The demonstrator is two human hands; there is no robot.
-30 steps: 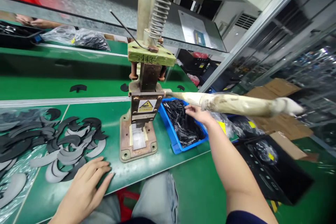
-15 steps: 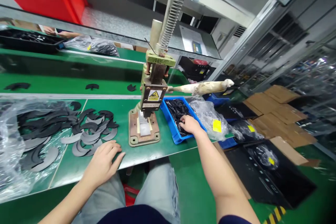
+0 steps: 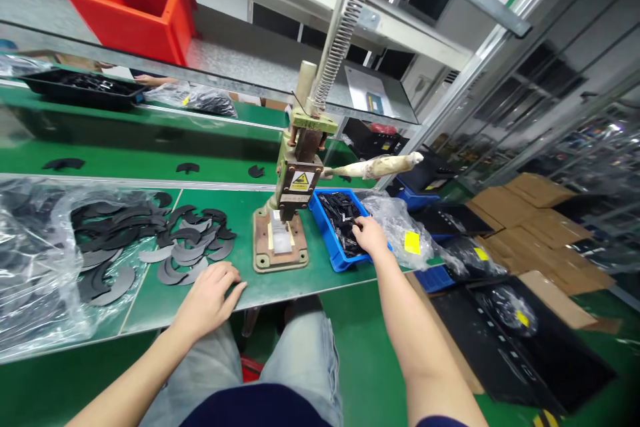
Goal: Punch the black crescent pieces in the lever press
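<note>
A hand press (image 3: 293, 193) with a tall spring and a taped lever handle (image 3: 375, 165) stands on the green bench (image 3: 240, 213). My left hand (image 3: 210, 297) lies flat and open on the bench edge, just right of a pile of grey and black crescent-shaped pieces (image 3: 165, 243). My right hand (image 3: 369, 235) reaches into a blue bin (image 3: 333, 255) of small black parts right of the press, fingers curled among them. Whether it holds one is not visible.
A clear plastic sheet (image 3: 30, 267) covers more crescents at left. Behind runs a green conveyor (image 3: 125, 163) with a few loose pieces. A red bin (image 3: 125, 10) sits on the shelf above. Plastic bags, cardboard boxes (image 3: 535, 197) and black trays (image 3: 515, 340) lie at right.
The view has pulled back and tilted up, showing more shelf and floor. My right hand has stayed in the blue bin, shifting among the parts. My left hand rests in the same place.
</note>
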